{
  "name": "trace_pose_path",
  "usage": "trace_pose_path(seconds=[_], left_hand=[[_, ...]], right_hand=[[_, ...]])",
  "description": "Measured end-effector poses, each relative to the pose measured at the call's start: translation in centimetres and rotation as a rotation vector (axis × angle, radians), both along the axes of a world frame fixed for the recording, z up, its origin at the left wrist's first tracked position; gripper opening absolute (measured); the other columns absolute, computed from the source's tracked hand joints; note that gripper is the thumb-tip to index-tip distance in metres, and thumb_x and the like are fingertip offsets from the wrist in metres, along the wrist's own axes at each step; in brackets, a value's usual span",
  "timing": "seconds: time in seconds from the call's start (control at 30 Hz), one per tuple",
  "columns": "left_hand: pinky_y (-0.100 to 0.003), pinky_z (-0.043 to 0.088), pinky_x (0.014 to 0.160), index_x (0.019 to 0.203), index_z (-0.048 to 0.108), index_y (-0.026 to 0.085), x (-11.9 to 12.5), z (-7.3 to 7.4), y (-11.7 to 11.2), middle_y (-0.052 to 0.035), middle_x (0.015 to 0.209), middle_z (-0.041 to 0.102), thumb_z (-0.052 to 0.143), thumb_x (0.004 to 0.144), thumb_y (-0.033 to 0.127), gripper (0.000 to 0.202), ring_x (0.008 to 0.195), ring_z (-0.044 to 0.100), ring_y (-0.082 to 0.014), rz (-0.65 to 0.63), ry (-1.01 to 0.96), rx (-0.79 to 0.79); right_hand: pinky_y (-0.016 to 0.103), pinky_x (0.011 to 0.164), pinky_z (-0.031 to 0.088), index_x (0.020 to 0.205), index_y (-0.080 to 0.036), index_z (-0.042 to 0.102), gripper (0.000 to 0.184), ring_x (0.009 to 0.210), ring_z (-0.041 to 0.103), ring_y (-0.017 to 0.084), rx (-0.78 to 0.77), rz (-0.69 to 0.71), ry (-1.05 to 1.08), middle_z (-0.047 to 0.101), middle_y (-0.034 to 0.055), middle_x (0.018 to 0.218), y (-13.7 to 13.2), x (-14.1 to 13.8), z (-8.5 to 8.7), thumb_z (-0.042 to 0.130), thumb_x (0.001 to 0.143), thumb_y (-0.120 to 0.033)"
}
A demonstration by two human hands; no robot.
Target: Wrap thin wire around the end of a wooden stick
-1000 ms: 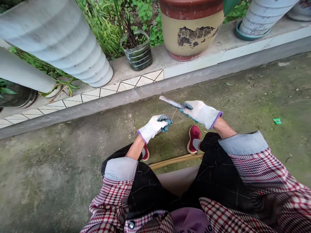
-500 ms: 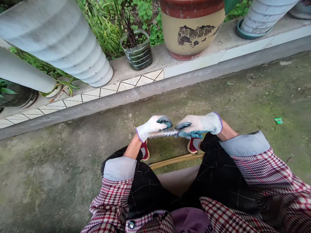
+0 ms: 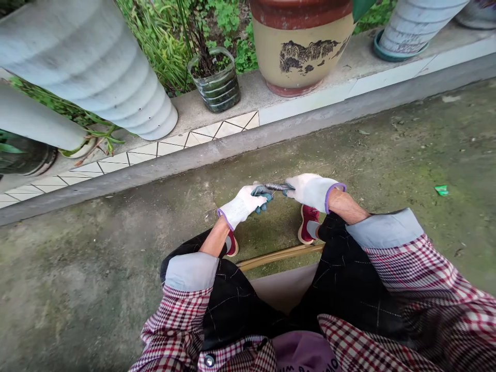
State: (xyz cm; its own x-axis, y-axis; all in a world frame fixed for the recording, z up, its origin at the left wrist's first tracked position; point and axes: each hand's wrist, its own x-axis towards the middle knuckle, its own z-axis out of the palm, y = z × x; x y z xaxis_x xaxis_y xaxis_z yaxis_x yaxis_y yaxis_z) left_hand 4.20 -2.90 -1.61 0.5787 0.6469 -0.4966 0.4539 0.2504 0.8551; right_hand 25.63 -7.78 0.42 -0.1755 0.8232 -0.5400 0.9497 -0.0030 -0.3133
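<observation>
Head view: wire-wound rod (image 3: 276, 186) held above mossy concrete (image 3: 267, 227).
Gloved right hand (image 3: 307, 188) clasps one end; the gloved left hand (image 3: 248, 200) curls beside the other, its fingers bent inward, though I cannot tell what they pinch.

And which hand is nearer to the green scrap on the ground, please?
The right hand: the green scrap lies out to its right; the left hand is farther, on the right hand's other side.

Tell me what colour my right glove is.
Your right glove is mostly white, with a purple cuff edge; the head view shows it best.
</observation>
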Motion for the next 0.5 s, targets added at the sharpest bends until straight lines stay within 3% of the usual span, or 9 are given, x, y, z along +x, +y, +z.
trace_pose_path(seconds=[0.1,0.17,0.33,0.5], left_hand=[[-0.020,0.043,0.048,0.083,0.066,0.014,0.0,0.1,0.3,0.0043,0.055,0.061,0.059,0.072,0.012,0.013,0.045,0.053,-0.0084,0.051,-0.080,-0.079],[-0.020,0.044,0.048,0.084,0.067,0.013,0.0,0.2,0.4,0.0040,0.055,0.062,0.062,0.072,0.014,0.013,0.044,0.053,-0.0082,0.058,-0.129,-0.111],[-0.021,0.045,0.051,0.082,0.068,0.013,0.2,0.4,0.3,0.0026,0.057,0.064,0.066,0.071,0.019,0.012,0.048,0.055,-0.0090,0.051,-0.161,-0.094],[-0.022,0.044,0.054,0.076,0.067,0.015,0.1,0.2,0.4,0.0015,0.059,0.064,0.066,0.070,0.020,0.008,0.052,0.054,-0.0099,0.050,-0.141,-0.020]], right_hand=[[0.033,0.071,0.048,0.103,-0.015,0.067,0.027,0.084,0.067,0.025,0.121,-0.116,0.005,0.073,0.0157,0.096,0.5,0.4,0.5,0.052,0.099,-0.038],[0.029,0.061,0.043,0.091,-0.018,0.064,0.022,0.069,0.060,0.018,0.153,-0.214,0.143,0.069,0.0087,0.082,0.5,0.4,0.8,0.054,0.097,-0.037],[0.023,0.040,0.039,0.081,-0.020,0.058,0.027,0.047,0.046,0.010,0.000,-0.484,0.769,0.052,-0.0032,0.062,-0.5,-0.1,2.0,0.063,0.090,-0.044],[0.020,0.033,0.038,0.085,-0.017,0.061,0.037,0.040,0.044,0.007,-0.178,-0.438,1.042,0.056,-0.0039,0.061,-1.3,-0.3,2.9,0.070,0.086,-0.053]])
